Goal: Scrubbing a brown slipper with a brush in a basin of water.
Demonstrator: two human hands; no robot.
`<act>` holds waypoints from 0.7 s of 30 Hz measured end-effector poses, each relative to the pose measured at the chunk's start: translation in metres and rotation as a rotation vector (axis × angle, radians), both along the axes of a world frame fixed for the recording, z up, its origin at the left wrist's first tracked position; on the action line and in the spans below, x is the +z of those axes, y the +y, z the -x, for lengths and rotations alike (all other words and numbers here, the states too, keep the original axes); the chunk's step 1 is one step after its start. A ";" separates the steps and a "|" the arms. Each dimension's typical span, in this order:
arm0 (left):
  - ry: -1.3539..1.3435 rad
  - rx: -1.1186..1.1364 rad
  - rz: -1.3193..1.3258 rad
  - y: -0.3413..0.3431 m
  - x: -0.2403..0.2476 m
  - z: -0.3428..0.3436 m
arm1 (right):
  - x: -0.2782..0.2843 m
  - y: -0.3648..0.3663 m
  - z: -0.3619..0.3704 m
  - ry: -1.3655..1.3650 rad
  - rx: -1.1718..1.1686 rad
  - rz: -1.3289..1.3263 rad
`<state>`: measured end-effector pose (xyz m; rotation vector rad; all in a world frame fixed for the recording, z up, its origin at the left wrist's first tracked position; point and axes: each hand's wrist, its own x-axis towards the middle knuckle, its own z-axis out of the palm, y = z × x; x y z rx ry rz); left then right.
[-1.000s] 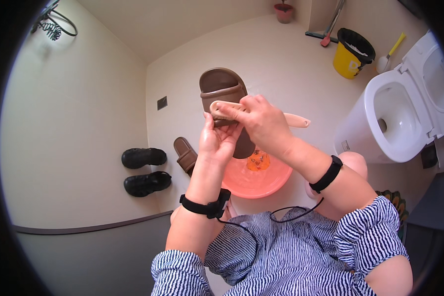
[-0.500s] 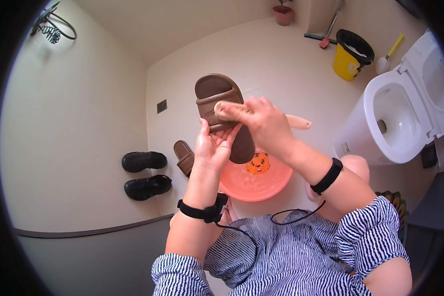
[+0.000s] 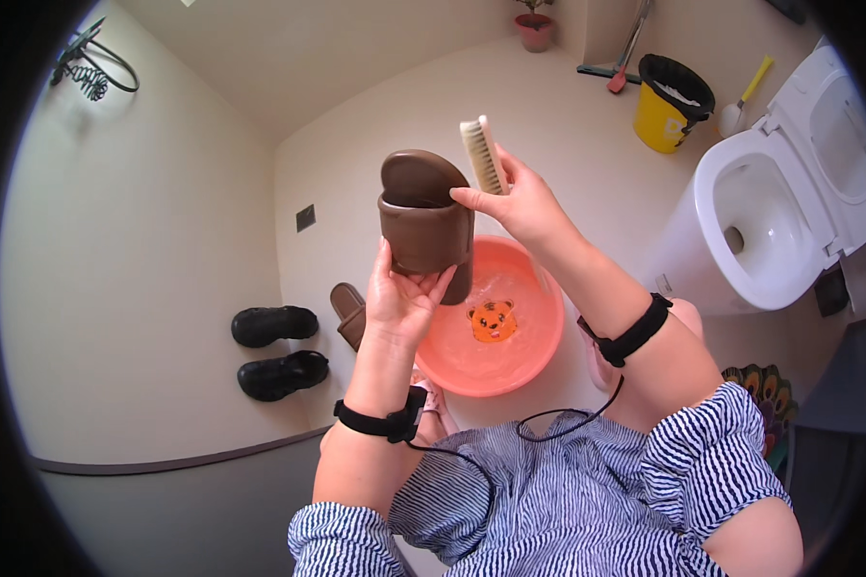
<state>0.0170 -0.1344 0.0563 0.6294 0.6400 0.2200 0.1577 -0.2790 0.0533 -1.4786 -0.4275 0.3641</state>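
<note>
Two brown slides, one brush, one basin and two black shoes (image 3: 275,327) were in view. The raised slide (image 3: 420,238) hung above the far left side of the pink basin (image 3: 537,354), while the floor slide (image 3: 350,317) lay left of that basin. The left hand (image 3: 401,300), palm up, was closed on the raised slide from below. The right hand (image 3: 529,204), level with its strap, gripped the scrub brush (image 3: 485,157), bristles facing left, its thumb tip at the slide's edge. Both forearms reached forward, hands apart. The basin held clear water over an orange tiger-face picture; the yellow bin (image 3: 656,120) held a black liner and something white; the red flowerpot (image 3: 534,35) held a plant.
</note>
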 end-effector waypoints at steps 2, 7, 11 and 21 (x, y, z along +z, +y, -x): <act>0.069 -0.102 -0.124 -0.001 0.001 0.002 | 0.001 -0.002 -0.001 -0.024 0.008 -0.069; 0.092 -0.202 -0.252 0.003 -0.007 0.004 | -0.005 -0.008 -0.003 0.004 0.056 -0.033; 0.120 -0.240 -0.382 0.006 -0.012 0.003 | -0.011 -0.004 0.004 -0.051 0.021 0.016; 0.421 -0.286 -1.602 -0.012 -0.018 -0.002 | 0.001 0.000 0.032 -0.174 -0.006 0.199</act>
